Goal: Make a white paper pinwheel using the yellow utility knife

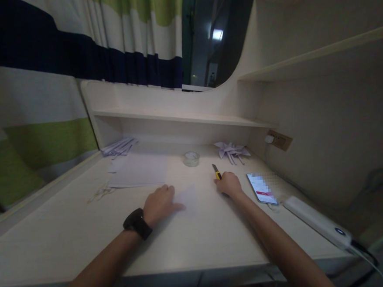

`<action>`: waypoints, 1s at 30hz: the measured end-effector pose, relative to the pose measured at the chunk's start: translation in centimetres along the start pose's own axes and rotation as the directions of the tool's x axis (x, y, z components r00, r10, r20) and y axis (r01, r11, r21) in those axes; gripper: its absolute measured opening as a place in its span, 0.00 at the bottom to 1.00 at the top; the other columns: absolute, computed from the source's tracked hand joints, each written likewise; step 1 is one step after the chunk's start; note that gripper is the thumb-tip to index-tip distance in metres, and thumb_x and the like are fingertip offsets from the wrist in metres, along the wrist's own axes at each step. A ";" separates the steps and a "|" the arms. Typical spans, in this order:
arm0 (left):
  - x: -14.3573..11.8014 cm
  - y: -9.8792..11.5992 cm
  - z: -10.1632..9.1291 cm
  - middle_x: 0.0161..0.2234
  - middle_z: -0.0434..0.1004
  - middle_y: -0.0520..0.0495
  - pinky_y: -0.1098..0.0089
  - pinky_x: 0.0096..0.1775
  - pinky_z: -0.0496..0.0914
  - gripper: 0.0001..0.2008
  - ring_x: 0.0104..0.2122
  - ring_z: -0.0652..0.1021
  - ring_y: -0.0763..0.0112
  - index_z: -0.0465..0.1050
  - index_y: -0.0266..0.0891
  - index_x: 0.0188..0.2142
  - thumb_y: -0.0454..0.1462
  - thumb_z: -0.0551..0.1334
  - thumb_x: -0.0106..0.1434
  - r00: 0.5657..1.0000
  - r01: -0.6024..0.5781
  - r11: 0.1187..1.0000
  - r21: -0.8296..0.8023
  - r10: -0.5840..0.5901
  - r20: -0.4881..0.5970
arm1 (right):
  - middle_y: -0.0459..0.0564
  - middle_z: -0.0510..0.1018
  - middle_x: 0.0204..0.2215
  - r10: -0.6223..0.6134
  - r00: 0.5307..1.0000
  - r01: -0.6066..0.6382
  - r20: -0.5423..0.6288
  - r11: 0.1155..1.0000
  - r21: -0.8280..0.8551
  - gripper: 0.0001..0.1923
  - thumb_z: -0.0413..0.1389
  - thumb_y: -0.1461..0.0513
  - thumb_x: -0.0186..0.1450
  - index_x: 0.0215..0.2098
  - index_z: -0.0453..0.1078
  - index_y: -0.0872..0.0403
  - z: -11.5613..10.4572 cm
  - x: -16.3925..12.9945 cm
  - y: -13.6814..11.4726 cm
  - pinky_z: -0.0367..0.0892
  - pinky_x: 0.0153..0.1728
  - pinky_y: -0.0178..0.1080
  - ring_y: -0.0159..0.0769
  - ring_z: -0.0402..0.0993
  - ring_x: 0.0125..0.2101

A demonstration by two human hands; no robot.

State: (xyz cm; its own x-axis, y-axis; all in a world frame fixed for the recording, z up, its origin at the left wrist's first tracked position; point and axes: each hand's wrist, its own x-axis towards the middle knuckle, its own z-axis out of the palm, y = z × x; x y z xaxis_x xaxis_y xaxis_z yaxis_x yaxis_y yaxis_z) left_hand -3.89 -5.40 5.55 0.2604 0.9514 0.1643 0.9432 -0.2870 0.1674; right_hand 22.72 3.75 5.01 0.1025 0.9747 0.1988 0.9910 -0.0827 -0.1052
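Observation:
My left hand (161,203), with a dark watch (137,223) on its wrist, lies on the desk with its thumb apart from the fingers. Under and beside that thumb is a small pale sheet of paper (188,200), faint against the white top. To the right, my right hand (229,184) is closed around the yellow and black handle of a utility knife (217,172), whose front end points away from me. A roll of clear tape (191,159) stands beyond, between the two hands. Past the left hand lies a stack of white paper (139,169).
Folded paper strips (119,146) lie at the back left, near some rubber bands (100,192). Folded paper pinwheels (232,151) sit at the back right. A lit phone (262,189) and a white power strip (317,222) line the right side of the desk (185,249).

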 end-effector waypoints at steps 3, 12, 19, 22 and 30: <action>0.1 -0.3 0.3 0.38 0.72 0.40 0.64 0.34 0.64 0.25 0.38 0.73 0.56 0.67 0.38 0.37 0.58 0.55 0.56 1.000 -0.001 1.000 -0.003 0.001 -0.009 | 0.66 0.76 0.38 0.000 1.000 0.000 -0.012 1.000 0.004 0.23 0.53 0.51 0.61 0.41 0.73 0.63 0.3 0.0 -0.1 0.63 0.36 0.39 0.47 0.74 0.39; 1.0 -0.8 1.3 0.35 0.73 0.39 0.66 0.33 0.62 0.22 0.35 0.73 0.59 0.69 0.35 0.33 0.53 0.59 0.56 1.000 -0.012 1.000 0.005 0.012 -0.007 | 0.62 0.74 0.39 -0.099 0.984 0.105 -0.145 0.994 0.033 0.22 0.49 0.51 0.64 0.39 0.74 0.59 -0.3 -1.3 -0.2 0.62 0.40 0.40 0.46 0.69 0.42; 1.3 -1.4 1.3 0.35 0.74 0.41 0.69 0.30 0.59 0.23 0.33 0.73 0.60 0.67 0.36 0.35 0.53 0.62 0.52 1.000 0.005 0.993 -0.117 -0.001 0.030 | 0.54 0.75 0.41 -0.445 0.873 0.483 -0.197 0.843 0.235 0.16 0.49 0.61 0.65 0.46 0.72 0.56 0.5 -3.6 -3.2 0.58 0.47 0.35 0.38 0.68 0.44; 1.4 -1.5 1.3 0.33 0.75 0.44 0.70 0.27 0.57 0.22 0.30 0.74 0.62 0.65 0.37 0.38 0.49 0.65 0.50 0.999 0.039 0.974 -0.224 -0.032 0.031 | 0.55 0.75 0.42 -0.474 0.861 0.509 -0.187 0.809 0.294 0.16 0.48 0.63 0.65 0.48 0.71 0.57 1.5 -3.8 -3.9 0.59 0.47 0.34 0.37 0.69 0.44; 2.6 -1.9 1.0 0.27 0.75 0.45 0.69 0.29 0.60 0.16 0.28 0.73 0.64 0.71 0.36 0.26 0.46 0.54 0.59 0.991 -0.026 0.846 -0.532 -0.049 -0.126 | 0.53 0.78 0.37 -0.412 0.890 0.449 -0.194 0.724 0.523 0.18 0.43 0.60 0.68 0.43 0.73 0.56 2.5 -3.3 -3.7 0.63 0.39 0.36 0.38 0.73 0.37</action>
State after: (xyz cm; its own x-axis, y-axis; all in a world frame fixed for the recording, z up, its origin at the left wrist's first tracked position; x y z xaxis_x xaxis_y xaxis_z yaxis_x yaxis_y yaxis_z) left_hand -4.77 -2.32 4.68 0.1853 0.9428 0.2772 0.6818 -0.3265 0.6546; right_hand 18.48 1.36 2.28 -0.3004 0.8614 0.4095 0.7190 0.4866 -0.4962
